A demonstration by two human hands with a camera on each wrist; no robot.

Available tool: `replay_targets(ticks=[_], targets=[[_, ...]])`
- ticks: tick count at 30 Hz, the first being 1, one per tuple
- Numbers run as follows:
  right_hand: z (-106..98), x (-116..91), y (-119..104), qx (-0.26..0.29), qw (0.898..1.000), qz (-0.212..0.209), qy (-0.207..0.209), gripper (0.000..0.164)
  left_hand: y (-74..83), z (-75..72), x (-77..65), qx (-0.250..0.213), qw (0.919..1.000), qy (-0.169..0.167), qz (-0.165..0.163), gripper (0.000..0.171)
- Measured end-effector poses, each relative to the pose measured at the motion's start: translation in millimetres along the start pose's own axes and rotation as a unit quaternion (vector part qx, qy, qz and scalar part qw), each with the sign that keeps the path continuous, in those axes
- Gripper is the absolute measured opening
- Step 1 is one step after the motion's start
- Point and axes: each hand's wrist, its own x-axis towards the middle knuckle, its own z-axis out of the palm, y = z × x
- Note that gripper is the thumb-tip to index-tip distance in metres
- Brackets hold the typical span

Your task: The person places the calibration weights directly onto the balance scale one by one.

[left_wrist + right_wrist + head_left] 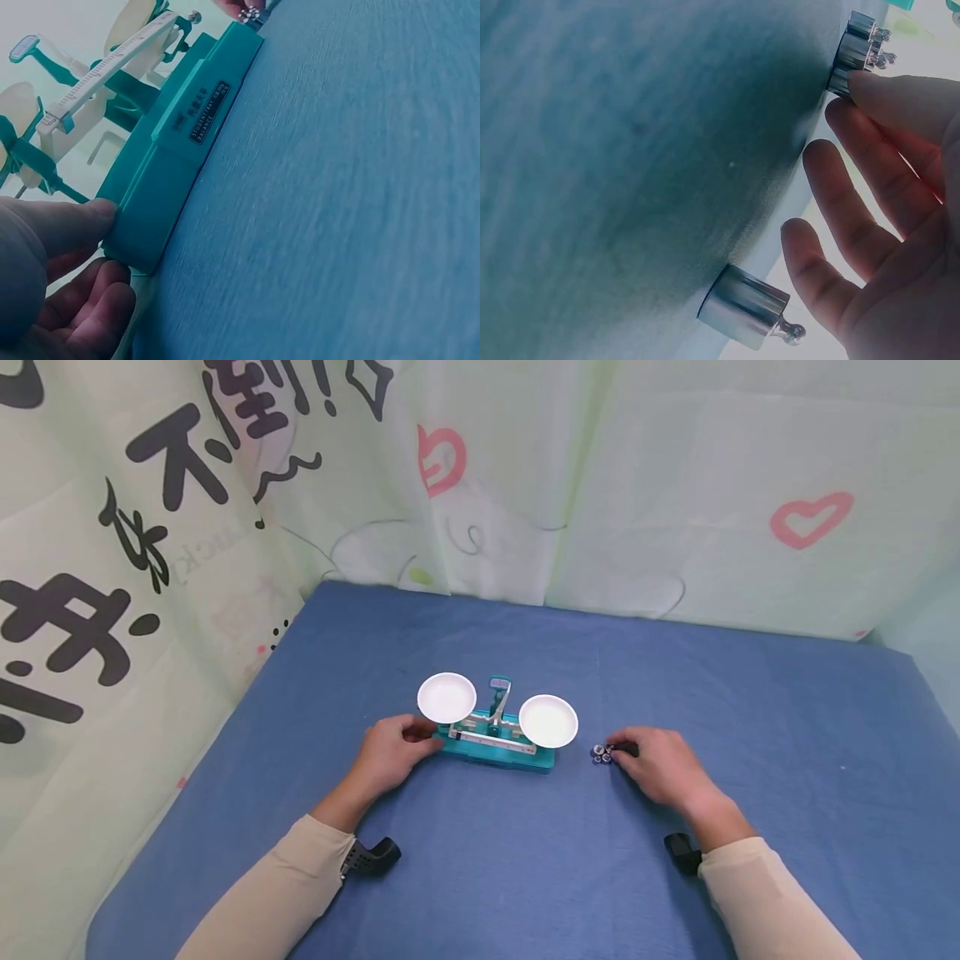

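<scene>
Head view shows a green tabletop balance [495, 758] standing on a blue cloth-covered tabletop [517, 860], with a person's left hand [393, 750] at one end of it and the right hand [663, 764] off to its other side. The left hand grips the end of the base, its thumb pressed to the green front and its other fingers bent behind and below that end. Two white pans sit on the balance: the left pan [447, 697] near the left hand, the right pan [548, 721] on the side toward the right hand. Along the front runs a white graduated beam [112, 71], and a dark label [209, 112] with pale lettering marks the base. Just beside the balance, a tight group of small metal weights [601, 753] stands on the cloth; the right hand pinches the nearest one between thumb and index finger, its remaining fingers spread apart. Near the little finger, a larger metal weight [744, 306] with a knob stands by itself, well apart from that group. Behind the tabletop hangs a pale curtain [675, 468] printed with red hearts and black characters.
</scene>
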Motion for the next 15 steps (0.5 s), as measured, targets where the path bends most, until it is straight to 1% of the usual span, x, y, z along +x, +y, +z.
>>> replay_targets(ticks=[7,15], targets=[[2.9,0.3,-1.0,0.003,1.0,0.011,-0.001,0.013,2.7,4.6,-0.7,-0.007,0.9999,0.008,0.006,0.023],[1.9,0.6,0.5,0.002,1.0,0.008,0.005,0.01,1.9,6.1,-0.6,-0.005,0.9998,0.013,0.013,0.022]])
